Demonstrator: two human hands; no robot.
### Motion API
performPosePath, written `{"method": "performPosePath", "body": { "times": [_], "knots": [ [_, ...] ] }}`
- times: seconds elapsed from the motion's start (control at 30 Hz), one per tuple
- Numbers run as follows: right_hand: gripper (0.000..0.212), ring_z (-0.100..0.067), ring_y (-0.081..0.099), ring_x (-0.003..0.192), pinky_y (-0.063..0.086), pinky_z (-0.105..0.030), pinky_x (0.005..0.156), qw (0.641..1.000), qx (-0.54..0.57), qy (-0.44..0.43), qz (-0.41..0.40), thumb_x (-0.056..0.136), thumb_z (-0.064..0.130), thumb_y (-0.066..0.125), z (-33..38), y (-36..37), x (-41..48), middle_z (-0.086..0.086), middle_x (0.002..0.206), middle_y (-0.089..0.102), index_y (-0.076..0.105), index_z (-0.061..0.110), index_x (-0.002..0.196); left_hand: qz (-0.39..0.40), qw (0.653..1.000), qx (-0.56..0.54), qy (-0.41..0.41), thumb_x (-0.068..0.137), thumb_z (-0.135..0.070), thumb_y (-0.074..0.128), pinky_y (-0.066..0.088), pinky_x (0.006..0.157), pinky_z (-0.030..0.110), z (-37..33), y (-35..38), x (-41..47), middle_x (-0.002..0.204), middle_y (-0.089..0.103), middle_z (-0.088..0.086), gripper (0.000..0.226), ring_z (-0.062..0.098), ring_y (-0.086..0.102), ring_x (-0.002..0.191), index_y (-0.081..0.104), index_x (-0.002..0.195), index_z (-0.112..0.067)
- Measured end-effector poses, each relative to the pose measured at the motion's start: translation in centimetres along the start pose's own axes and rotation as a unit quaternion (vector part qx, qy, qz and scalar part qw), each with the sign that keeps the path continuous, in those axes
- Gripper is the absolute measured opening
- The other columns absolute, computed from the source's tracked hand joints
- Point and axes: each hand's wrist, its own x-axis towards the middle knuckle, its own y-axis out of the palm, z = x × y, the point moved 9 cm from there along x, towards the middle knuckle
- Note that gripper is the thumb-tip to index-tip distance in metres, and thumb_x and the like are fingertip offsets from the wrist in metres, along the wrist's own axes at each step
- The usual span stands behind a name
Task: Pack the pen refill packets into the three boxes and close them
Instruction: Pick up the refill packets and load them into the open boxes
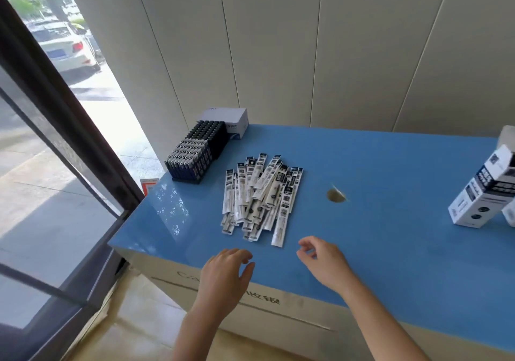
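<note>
Pale panelled wall (278, 40) runs behind a glossy blue worktop (390, 243), with a dark-framed glass door (55, 138) at the left and a white car (67, 46) parked outside.

Seen from the head camera, both hands hang over the near edge. The left hand (225, 270) is relaxed, fingers loosely bent and thumb out, holding nothing and touching no packet. The right hand (320, 260) is just as loose and empty, fingertips curled lightly inward, just on the near side of the pile.

The pen refill packets (259, 196) lie in one fanned heap at the middle of the worktop. They are long, thin, flat sleeves, white with black printed ends, overlapping too much to count.

At the far right one box (479, 193), tall white-and-black cardboard, leans tilted with its top flap open. A sliver of a second shows at the frame edge beside it; whether more stand there I can't tell.

Far left stand two black racks (195, 151) packed with upright sticks, one pale-tipped and one dark, with one white carton (231, 118) behind them. One round hole (335, 195) is cut into the worktop, right of the heap.
</note>
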Motion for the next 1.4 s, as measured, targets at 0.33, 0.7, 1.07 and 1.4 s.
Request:
{"method": "performPosePath", "body": {
  "times": [0.33, 0.7, 1.07, 1.4],
  "knots": [
    [0.052, -0.024, 0.051, 0.110, 0.044, -0.034, 0.084, 0.976, -0.193, 0.085, -0.053, 0.086, 0.055, 0.050, 2.6, 2.4, 7.9, -0.004, 0.119, 0.050, 0.048, 0.012, 0.115, -0.018, 0.999, -0.032, 0.013, 0.093, -0.040, 0.045, 0.035, 0.071, 0.014, 4.1, -1.1, 5.7, 0.104, 0.063, -0.020, 0.022, 0.001, 0.056, 0.097, 0.061, 0.107, -0.034],
    [0.043, -0.022, 0.043, 0.069, 0.029, -0.034, 0.057, 0.984, -0.128, 0.122, 0.000, 0.093, 0.046, 0.041, -0.3, 0.0, 11.1, 0.002, 0.067, 0.041, 0.027, 0.018, 0.064, 0.005, 0.998, -0.059, -0.019, 0.094, -0.036, 0.046, 0.035, 0.066, 0.020, 7.1, 0.1, 14.7, 0.105, 0.063, -0.012, 0.021, 0.010, 0.056, 0.094, 0.059, 0.105, -0.024],
    [0.059, -0.030, 0.057, 0.107, 0.041, -0.032, 0.072, 0.960, -0.175, 0.201, -0.082, 0.086, 0.054, 0.051, 0.6, -2.3, 16.7, -0.013, 0.118, 0.057, 0.045, 0.002, 0.113, 0.093, 0.990, -0.053, -0.092, 0.089, -0.043, 0.052, 0.044, 0.085, 0.032, 7.9, 4.6, 21.1, 0.122, 0.043, 0.011, 0.044, 0.025, 0.047, 0.106, 0.042, 0.111, -0.006],
    [0.046, -0.022, 0.051, 0.074, 0.032, -0.027, 0.051, 0.952, -0.142, 0.261, -0.069, 0.082, 0.048, 0.061, 0.9, -1.7, 16.9, 0.002, 0.064, 0.045, 0.035, 0.015, 0.063, 0.100, 0.979, -0.137, -0.116, 0.074, -0.017, 0.057, 0.030, 0.053, 0.027, 10.3, 3.7, 23.4, 0.074, 0.052, 0.006, 0.013, 0.020, 0.040, 0.065, 0.051, 0.079, -0.007]
  ]
}}
